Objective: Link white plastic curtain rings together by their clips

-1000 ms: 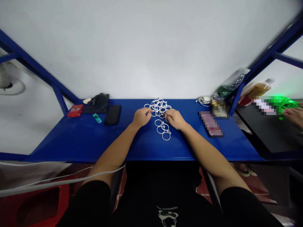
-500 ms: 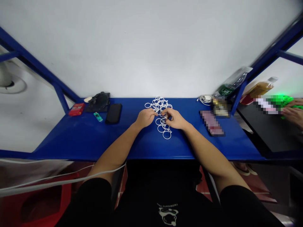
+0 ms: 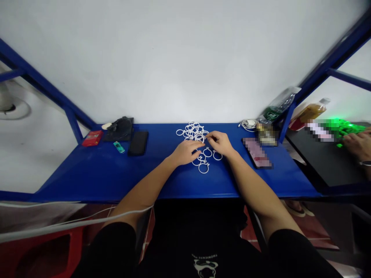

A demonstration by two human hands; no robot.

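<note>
A heap of several white plastic rings [image 3: 191, 130] lies at the middle back of the blue table [image 3: 92, 170]. A few linked white rings [image 3: 203, 167] lie nearer to me. My left hand [image 3: 185, 152] rests palm down on the near rings, fingers curled over them. My right hand [image 3: 220, 142] sits just right of the heap, its fingertips pinched on a white ring at the heap's edge. Another single ring [image 3: 217, 155] lies below that hand.
On the left stand a red box [image 3: 92, 138], a green lighter [image 3: 118, 146], a black phone [image 3: 138, 143] and a black pouch [image 3: 120, 126]. A phone [image 3: 256, 153], white cable [image 3: 248, 124] and bottle [image 3: 276, 105] sit right. Another person's hand [image 3: 357, 143] shows far right.
My left hand has slid right and toward me onto the near rings. My right hand has shifted right and back to the heap's edge. One ring now lies apart at the right.
</note>
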